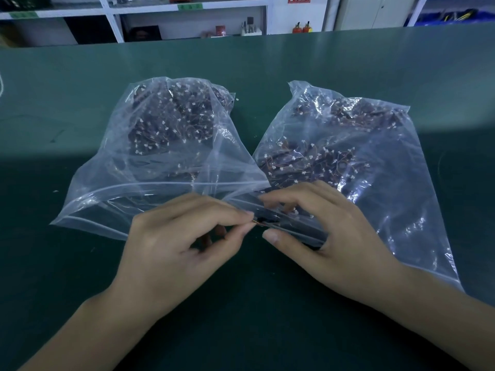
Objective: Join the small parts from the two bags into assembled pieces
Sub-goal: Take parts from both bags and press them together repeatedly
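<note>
Two clear plastic bags lie side by side on the green table. The left bag [150, 145] and the right bag [375, 167] each hold a heap of small dark parts with thin orange wires and white connectors. My left hand [176, 245] pinches a small wired part [258, 223] between thumb and forefinger, just in front of the bags' mouths. My right hand [321, 223] has its curled fingers on the right bag's open edge, thumb stretched toward the left hand. Whether it grips a part or only the plastic is hidden.
The green table [80, 76] reaches far back and to both sides. Behind it stand white shelves [112, 12] with boxes, tools and two small red extinguishers [302, 28]. A white scrap [55, 191] lies left of the left bag.
</note>
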A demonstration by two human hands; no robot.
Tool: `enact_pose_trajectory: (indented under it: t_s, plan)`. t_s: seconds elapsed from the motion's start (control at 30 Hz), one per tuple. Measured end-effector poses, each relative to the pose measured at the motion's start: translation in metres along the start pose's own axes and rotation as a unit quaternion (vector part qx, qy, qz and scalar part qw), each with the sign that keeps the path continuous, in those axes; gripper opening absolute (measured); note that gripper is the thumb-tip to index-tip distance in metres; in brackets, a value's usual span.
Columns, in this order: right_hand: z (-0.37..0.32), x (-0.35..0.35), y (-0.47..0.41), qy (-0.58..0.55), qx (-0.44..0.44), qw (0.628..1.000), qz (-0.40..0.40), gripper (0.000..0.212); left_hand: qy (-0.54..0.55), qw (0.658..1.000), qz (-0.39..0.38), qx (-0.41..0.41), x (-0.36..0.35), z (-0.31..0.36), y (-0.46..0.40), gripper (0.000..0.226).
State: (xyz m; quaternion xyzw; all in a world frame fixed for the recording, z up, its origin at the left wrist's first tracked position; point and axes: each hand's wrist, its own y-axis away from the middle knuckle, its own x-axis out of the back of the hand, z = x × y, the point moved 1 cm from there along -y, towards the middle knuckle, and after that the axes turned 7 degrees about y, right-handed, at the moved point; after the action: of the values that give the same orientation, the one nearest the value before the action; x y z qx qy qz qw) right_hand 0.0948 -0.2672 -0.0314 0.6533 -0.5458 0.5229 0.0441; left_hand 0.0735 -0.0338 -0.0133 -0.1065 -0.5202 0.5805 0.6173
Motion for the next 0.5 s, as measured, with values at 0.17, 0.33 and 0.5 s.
enact_pose_trajectory:
  t_s: [0.17, 0.33, 0.5]
  plan:
    - [0.0008, 0.0018, -0.0019, -0.013, 0.025, 0.998, 0.057, 0.016, 0.014, 1.0, 0.011, 0.021, -0.0043, 0.0004, 0.0, 0.006]
    - [-0.0004, -0.0005, -0.0012, -0.058, 0.017, 0.997, 0.041, 0.01, 0.065, 0.996, 0.031, 0.06, -0.006, 0.0031, 0.0007, 0.014]
    - [-0.0035, -0.0021, 0.0024, -0.216, -0.064, 0.974, 0.011, 0.016, 0.078, 0.986, -0.033, 0.14, -0.004, 0.0032, 0.0006, 0.024]
